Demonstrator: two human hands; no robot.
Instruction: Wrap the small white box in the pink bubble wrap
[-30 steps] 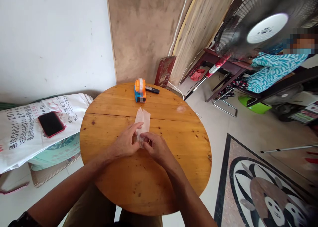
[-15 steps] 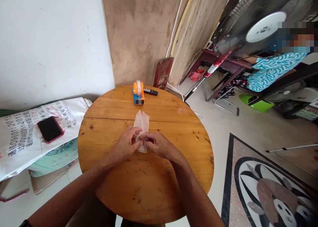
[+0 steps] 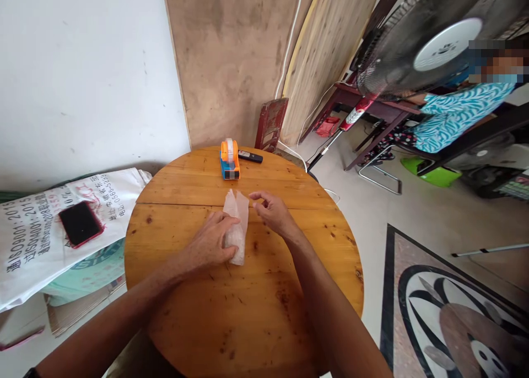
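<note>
A folded strip of translucent whitish wrap (image 3: 236,247), bubble wrap by its texture, lies lengthwise on the round wooden table (image 3: 231,323). Its far end splits into two flaps. My left hand (image 3: 215,237) grips the strip's left edge, with thumb and fingers curved over it. To the right of the far flaps, my right hand (image 3: 273,210) hovers with fingers apart and nothing visible in them. Beyond the strip stands an orange and blue tape dispenser (image 3: 230,160) carrying a roll of clear tape.
A black handheld object (image 3: 250,156) lies beside the dispenser. On white printed sacks (image 3: 33,246) at left rests a red-edged phone (image 3: 81,223). A wooden chair (image 3: 270,125) is behind the table. A fan (image 3: 446,44) stands at right, near a seated person (image 3: 458,113).
My right hand has left the wrap and moved forward and right, its fingers spreading. My left hand stays at the wrap, its fingers now laid over the left edge.
</note>
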